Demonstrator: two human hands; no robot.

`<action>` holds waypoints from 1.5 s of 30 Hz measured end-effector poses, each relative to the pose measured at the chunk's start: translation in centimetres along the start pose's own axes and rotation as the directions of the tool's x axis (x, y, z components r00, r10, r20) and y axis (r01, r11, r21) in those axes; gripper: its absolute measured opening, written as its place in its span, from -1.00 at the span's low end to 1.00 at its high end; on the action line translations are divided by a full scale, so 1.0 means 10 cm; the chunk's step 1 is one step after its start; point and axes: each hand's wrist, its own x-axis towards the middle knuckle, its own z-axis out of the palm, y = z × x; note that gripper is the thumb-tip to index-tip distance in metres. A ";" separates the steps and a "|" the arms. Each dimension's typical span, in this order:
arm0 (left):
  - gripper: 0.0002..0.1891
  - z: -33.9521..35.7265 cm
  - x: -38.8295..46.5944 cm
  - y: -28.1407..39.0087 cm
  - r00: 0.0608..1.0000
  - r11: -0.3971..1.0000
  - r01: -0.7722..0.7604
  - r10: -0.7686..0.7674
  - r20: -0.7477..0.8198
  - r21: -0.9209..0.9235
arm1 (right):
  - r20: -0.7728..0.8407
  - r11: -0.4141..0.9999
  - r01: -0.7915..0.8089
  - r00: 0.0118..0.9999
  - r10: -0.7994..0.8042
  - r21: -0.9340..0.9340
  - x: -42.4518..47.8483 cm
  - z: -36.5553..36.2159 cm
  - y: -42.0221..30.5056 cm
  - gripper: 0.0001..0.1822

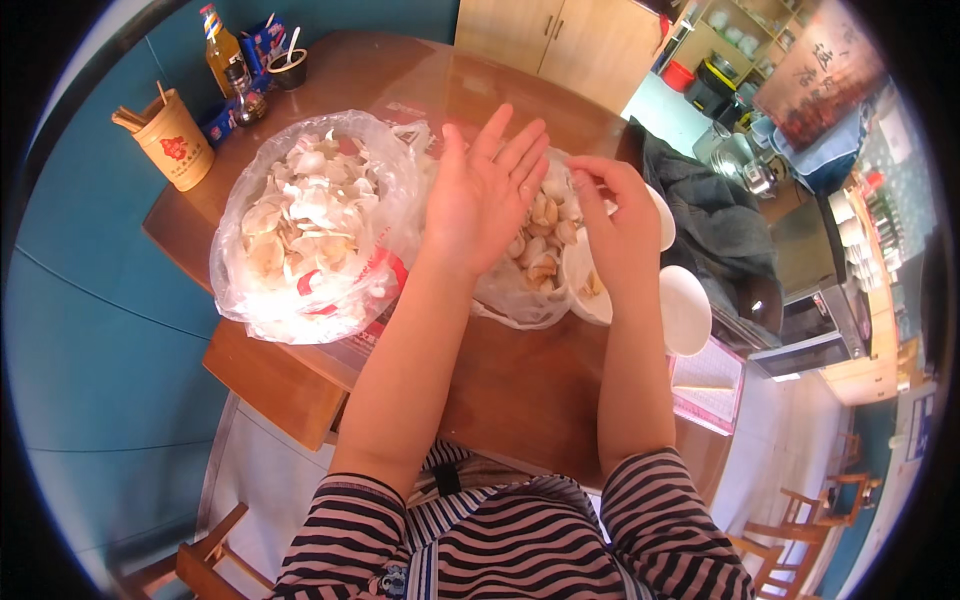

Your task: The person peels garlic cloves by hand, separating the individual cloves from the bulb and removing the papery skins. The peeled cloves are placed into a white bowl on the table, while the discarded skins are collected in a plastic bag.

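Note:
My left hand is held palm up with fingers apart and nothing in it. It hovers between two clear plastic bags. My right hand has its fingers curled and the thumb near the index finger; whether something small is pinched there is hidden. Below and between the hands, unpeeled garlic cloves lie in the smaller plastic bag. To the left, a large plastic bag is heaped with papery garlic skins. Partly behind my right forearm, a white bowl has a few small pieces inside.
A white round dish and an open notebook with a pen lie right on the wooden table. Dark clothing is bunched beyond. Far left stand a chopstick holder, a bottle and a dark spice pot.

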 end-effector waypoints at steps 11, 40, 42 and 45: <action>-0.17 0.50 -0.64 0.81 0.959 0.796 -0.215 0.281 -0.032 0.566 | 0.341 0.955 0.174 0.906 -0.251 0.242 0.17 0.51 -0.73 -0.92; -0.82 -0.18 -2.60 1.12 0.637 0.062 0.059 0.767 -0.085 0.996 | 0.872 0.662 0.605 0.463 0.160 -0.443 0.92 1.88 -0.26 -0.41; -0.82 -0.14 -2.55 1.11 0.651 0.088 0.031 0.754 -0.087 0.996 | 0.829 0.768 0.574 0.549 -0.105 -0.284 0.91 1.79 -0.25 -0.38; -0.83 -0.09 -2.31 1.18 0.667 0.259 -0.052 0.728 -0.160 0.964 | 0.737 0.889 0.458 0.606 -0.300 -0.015 0.86 1.68 -0.43 -0.35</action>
